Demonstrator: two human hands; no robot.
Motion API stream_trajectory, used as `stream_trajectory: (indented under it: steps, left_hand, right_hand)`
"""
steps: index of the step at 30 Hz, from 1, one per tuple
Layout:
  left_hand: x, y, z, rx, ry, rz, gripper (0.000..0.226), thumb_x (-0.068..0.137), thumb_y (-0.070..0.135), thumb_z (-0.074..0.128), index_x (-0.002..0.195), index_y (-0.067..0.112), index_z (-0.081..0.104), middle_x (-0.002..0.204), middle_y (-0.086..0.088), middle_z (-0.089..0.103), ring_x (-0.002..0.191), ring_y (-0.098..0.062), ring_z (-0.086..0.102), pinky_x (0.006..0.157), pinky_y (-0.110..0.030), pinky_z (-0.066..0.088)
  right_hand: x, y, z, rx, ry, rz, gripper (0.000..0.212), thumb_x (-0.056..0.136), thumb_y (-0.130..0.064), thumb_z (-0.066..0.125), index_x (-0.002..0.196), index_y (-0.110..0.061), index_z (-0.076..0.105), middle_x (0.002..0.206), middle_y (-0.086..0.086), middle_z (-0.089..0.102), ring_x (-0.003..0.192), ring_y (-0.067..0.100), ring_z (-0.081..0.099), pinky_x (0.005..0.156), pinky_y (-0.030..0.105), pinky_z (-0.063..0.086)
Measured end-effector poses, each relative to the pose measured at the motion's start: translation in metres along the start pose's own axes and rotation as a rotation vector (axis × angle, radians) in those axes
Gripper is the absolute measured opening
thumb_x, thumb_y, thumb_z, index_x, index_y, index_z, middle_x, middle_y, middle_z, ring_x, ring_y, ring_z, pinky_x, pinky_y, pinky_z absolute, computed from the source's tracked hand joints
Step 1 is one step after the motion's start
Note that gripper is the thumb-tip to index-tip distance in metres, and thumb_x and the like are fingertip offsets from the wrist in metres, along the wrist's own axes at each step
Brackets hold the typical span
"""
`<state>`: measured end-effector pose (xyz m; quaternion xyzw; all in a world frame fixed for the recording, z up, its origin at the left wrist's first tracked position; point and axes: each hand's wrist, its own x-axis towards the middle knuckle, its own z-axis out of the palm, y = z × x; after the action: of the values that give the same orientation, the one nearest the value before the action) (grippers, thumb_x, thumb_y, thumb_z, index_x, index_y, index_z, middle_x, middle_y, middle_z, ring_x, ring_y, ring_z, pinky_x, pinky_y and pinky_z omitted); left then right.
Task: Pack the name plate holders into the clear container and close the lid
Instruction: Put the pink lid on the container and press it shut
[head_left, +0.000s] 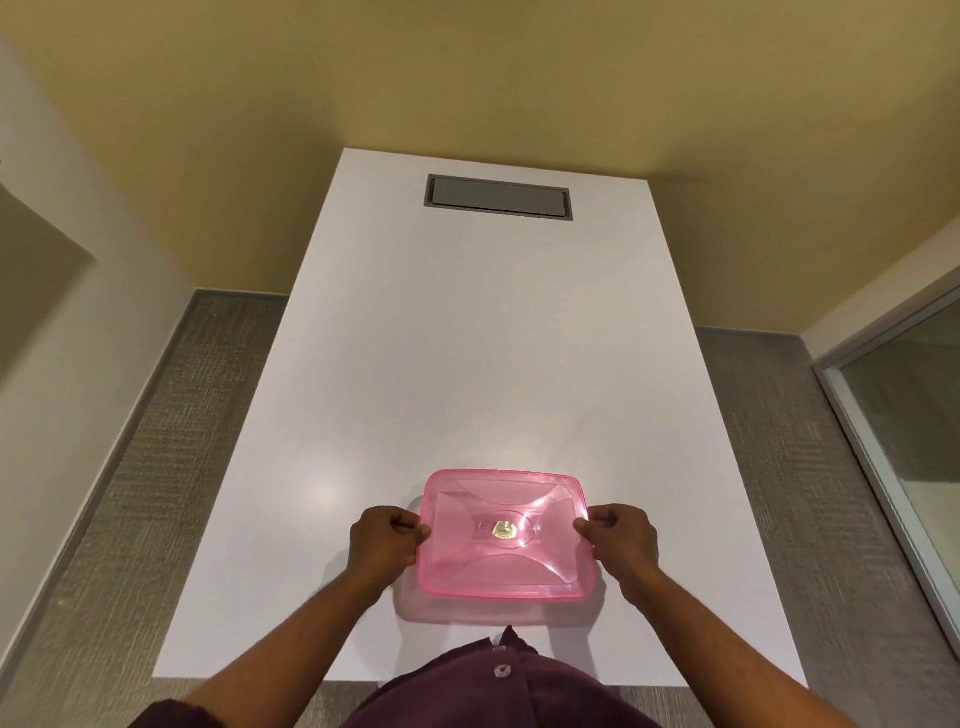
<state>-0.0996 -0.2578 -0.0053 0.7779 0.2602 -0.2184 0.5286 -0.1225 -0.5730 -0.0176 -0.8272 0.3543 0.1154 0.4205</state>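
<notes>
Container (506, 540) with its pink see-through lid (467, 499) sits on the white desk (467, 338), close to the near edge and right in front of the person. From above, only the lid shows clearly; the body under it is mostly covered, with a faint shadow around its base on the desk. The lid lies flat and level across the top, its rounded corners lined up with the box below. A small yellowish sticker (503, 530) sits in the round dimple at the middle of the lid. What lies inside cannot be made out through the pink plastic.

The left hand (387, 538) grips the left edge of the lid, thumb on top and fingers curled under the rim. The right hand (618, 535) grips the right edge the same way, thumb pressed on the rim. Both forearms reach in from the bottom of the view, bare to the elbow, above a dark maroon buttoned shirt (498, 686).

At the far end of the desk a grey rectangular hatch (498, 196) is set flush into the surface. Grey carpet (156, 467) runs along both sides of the desk, and a glass panel (914, 415) stands at the right.
</notes>
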Motion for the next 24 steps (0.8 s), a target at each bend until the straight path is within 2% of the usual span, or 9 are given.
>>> stream_trajectory:
  steps: [3, 6, 11, 14, 16, 19, 22, 24]
  left_hand:
    - [0.002, -0.002, -0.001, -0.047, -0.011, -0.032, 0.016, 0.075, 0.006, 0.084, 0.087, 0.006, 0.073, 0.083, -0.013, 0.075, 0.071, -0.027, 0.074, 0.065, -0.035, 0.063]
    - [0.005, -0.008, -0.001, -0.057, -0.007, -0.025, 0.016, 0.074, 0.006, 0.085, 0.087, 0.008, 0.074, 0.082, -0.011, 0.076, 0.072, -0.028, 0.075, 0.07, -0.04, 0.064]
    - [0.006, -0.017, -0.004, -0.091, -0.026, 0.026, 0.018, 0.076, 0.006, 0.083, 0.092, 0.008, 0.076, 0.091, -0.011, 0.074, 0.077, -0.025, 0.075, 0.069, -0.033, 0.064]
    - [0.006, -0.023, -0.005, -0.094, -0.041, 0.055, 0.015, 0.078, 0.011, 0.082, 0.092, 0.013, 0.077, 0.09, -0.008, 0.076, 0.077, -0.021, 0.075, 0.072, -0.033, 0.063]
    - [0.004, -0.026, -0.005, -0.085, -0.035, 0.07, 0.014, 0.079, 0.015, 0.082, 0.092, 0.017, 0.077, 0.089, -0.004, 0.077, 0.078, -0.019, 0.075, 0.075, -0.035, 0.063]
    - [0.002, -0.029, 0.001, -0.036, -0.052, 0.085, 0.014, 0.086, 0.02, 0.073, 0.1, 0.022, 0.072, 0.094, 0.001, 0.074, 0.085, -0.019, 0.072, 0.083, -0.04, 0.06]
    - [-0.004, -0.029, 0.012, 0.055, -0.082, 0.155, 0.013, 0.099, 0.026, 0.052, 0.111, 0.021, 0.056, 0.108, 0.0, 0.064, 0.099, -0.022, 0.064, 0.086, -0.043, 0.057]
    - [-0.01, -0.031, 0.021, 0.144, -0.069, 0.24, 0.015, 0.104, 0.026, 0.038, 0.114, 0.02, 0.047, 0.111, -0.003, 0.058, 0.101, -0.022, 0.06, 0.081, -0.035, 0.052]
  right_hand:
    - [0.004, 0.0, -0.002, 0.032, -0.036, 0.026, 0.014, 0.074, -0.018, 0.089, 0.077, -0.024, 0.076, 0.075, -0.003, 0.077, 0.075, 0.022, 0.074, 0.079, 0.047, 0.063]
    - [0.004, 0.001, -0.003, 0.035, -0.04, 0.003, 0.012, 0.075, -0.018, 0.088, 0.079, -0.022, 0.077, 0.074, -0.003, 0.077, 0.076, 0.022, 0.074, 0.08, 0.046, 0.063]
    - [-0.008, 0.006, 0.004, -0.09, 0.035, -0.162, 0.018, 0.083, -0.024, 0.081, 0.099, -0.019, 0.074, 0.089, -0.008, 0.073, 0.087, 0.019, 0.071, 0.083, 0.039, 0.057]
    - [-0.015, 0.006, 0.007, -0.129, 0.047, -0.226, 0.021, 0.089, -0.023, 0.077, 0.108, -0.016, 0.071, 0.096, -0.005, 0.072, 0.088, 0.021, 0.07, 0.08, 0.033, 0.053]
    - [-0.022, 0.006, 0.013, -0.191, 0.083, -0.254, 0.023, 0.096, -0.025, 0.068, 0.116, -0.014, 0.066, 0.107, 0.0, 0.07, 0.096, 0.025, 0.068, 0.079, 0.031, 0.047]
    - [-0.033, 0.014, 0.03, -0.238, 0.106, -0.184, 0.032, 0.105, -0.04, 0.042, 0.126, -0.021, 0.057, 0.119, 0.004, 0.067, 0.104, 0.029, 0.067, 0.087, 0.038, 0.051]
    - [-0.038, 0.016, 0.04, -0.231, 0.087, -0.037, 0.048, 0.105, -0.05, 0.022, 0.112, -0.019, 0.058, 0.107, 0.006, 0.068, 0.097, 0.031, 0.067, 0.09, 0.043, 0.053]
    - [-0.037, 0.015, 0.041, -0.247, 0.082, 0.001, 0.048, 0.105, -0.052, 0.02, 0.107, -0.017, 0.053, 0.098, 0.009, 0.068, 0.093, 0.034, 0.066, 0.084, 0.042, 0.051]
